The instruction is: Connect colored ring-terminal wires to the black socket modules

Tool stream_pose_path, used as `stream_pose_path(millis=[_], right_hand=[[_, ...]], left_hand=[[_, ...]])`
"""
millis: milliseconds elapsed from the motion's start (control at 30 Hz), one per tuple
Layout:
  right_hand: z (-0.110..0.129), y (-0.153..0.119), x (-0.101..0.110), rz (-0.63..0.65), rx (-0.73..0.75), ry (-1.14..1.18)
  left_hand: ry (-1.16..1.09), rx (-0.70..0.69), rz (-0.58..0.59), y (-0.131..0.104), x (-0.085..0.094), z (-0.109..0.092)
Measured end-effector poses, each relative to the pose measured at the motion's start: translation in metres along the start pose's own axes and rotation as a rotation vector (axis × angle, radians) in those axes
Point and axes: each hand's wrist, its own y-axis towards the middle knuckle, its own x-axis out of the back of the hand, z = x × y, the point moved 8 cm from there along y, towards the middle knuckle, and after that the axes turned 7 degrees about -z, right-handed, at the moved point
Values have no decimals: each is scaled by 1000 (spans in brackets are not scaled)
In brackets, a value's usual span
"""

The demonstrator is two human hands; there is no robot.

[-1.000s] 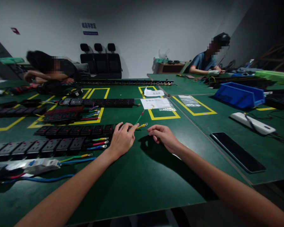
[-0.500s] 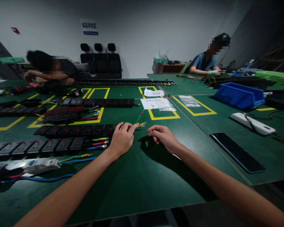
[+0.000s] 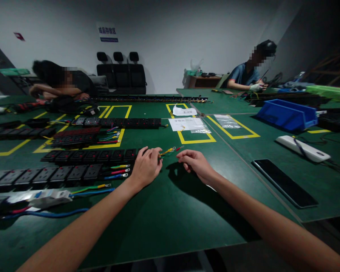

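Note:
A black socket strip (image 3: 93,155) lies crosswise on the green table. At its right end my left hand (image 3: 146,166) has its fingers bent over the wires, closed around them. Yellow-sleeved wires (image 3: 167,152) with ring terminals stick out past the fingertips. A green wire with a red-sleeved terminal (image 3: 178,149) points toward my right hand (image 3: 197,162). The right hand hovers just beside that terminal, its fingers curled and thumb near the index finger. I see nothing between them. The wires' inner ends are hidden under my left hand.
More socket strips (image 3: 45,175) with lugged wires lie at left. A phone (image 3: 285,182), a white power bank-like device (image 3: 302,148) and a blue bin (image 3: 286,114) stand at right. Paper sheets (image 3: 183,124) lie ahead. Two people sit across the table.
The green wire with the red-sleeved terminal has swung from pointing up and away to lying low, toward my right hand. Both hands have barely moved.

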Motion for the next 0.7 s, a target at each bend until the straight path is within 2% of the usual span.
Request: stream_pose_path(millis=[100, 233, 333, 467, 700], right_hand=[[2, 3, 12, -126, 45, 41], [11, 9, 44, -370, 133, 110], [16, 13, 61, -460, 141, 150], [18, 13, 64, -486, 131, 182], [17, 7, 44, -386, 167, 141]], left_hand=[[24, -22, 27, 1, 1, -2], [60, -16, 57, 0, 2, -3], [71, 20, 38, 0, 5, -1], [97, 56, 30, -1, 6, 2], [38, 12, 73, 0, 1, 3]])
